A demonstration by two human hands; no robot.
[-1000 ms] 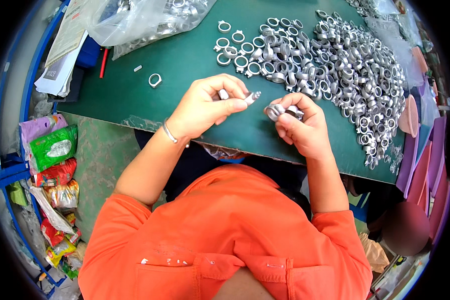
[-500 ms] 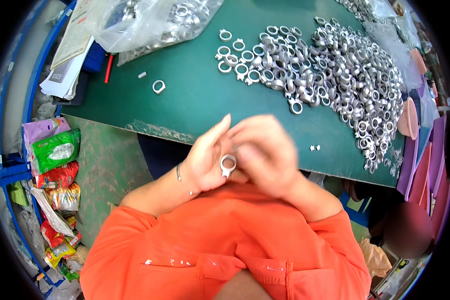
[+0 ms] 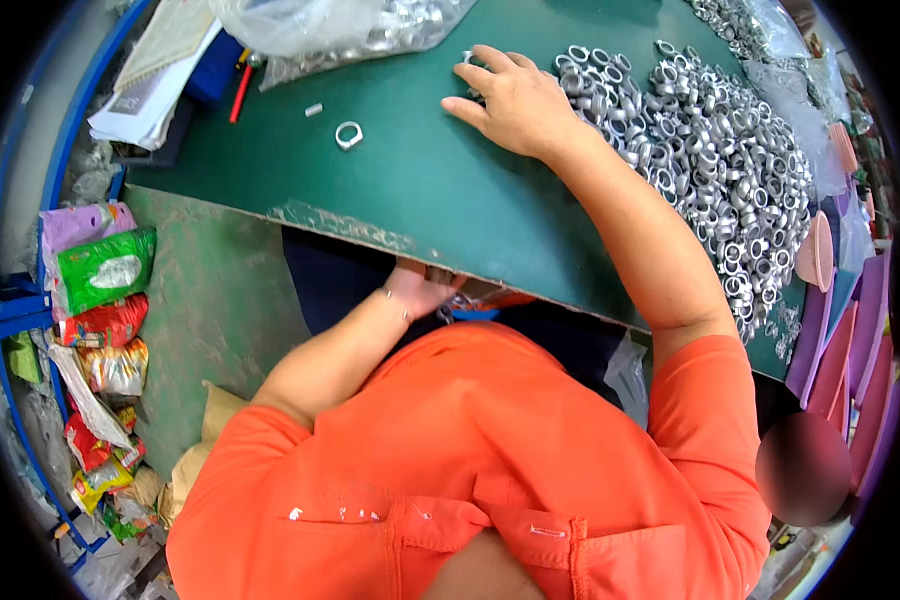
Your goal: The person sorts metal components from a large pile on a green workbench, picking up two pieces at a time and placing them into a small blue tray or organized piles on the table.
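My right hand (image 3: 520,105) reaches over the green table, palm down with its fingers apart, at the left end of a heap of grey metal rings (image 3: 710,140). Part of a ring (image 3: 469,58) shows beside its fingertips, and the hand covers others. Low at the near table edge is my left hand (image 3: 417,289), its fingers mostly hidden at the edge. Just beside them a small metallic piece (image 3: 446,312) shows, too unclear to tell whether the hand holds it. A single ring (image 3: 348,136) lies alone on the table's left side.
A small white cylinder (image 3: 314,110) and a red pen (image 3: 240,95) lie on the table (image 3: 410,180). Behind stands a clear plastic bag (image 3: 370,35) of rings. Papers (image 3: 150,110) are at the far left, above a blue rack holding coloured packets (image 3: 107,268). Pink bins (image 3: 840,345) stand right.
My hands have come apart from in front of my chest, where a ring was between them. The right moved out to the heap; the left dropped to the table's near edge.
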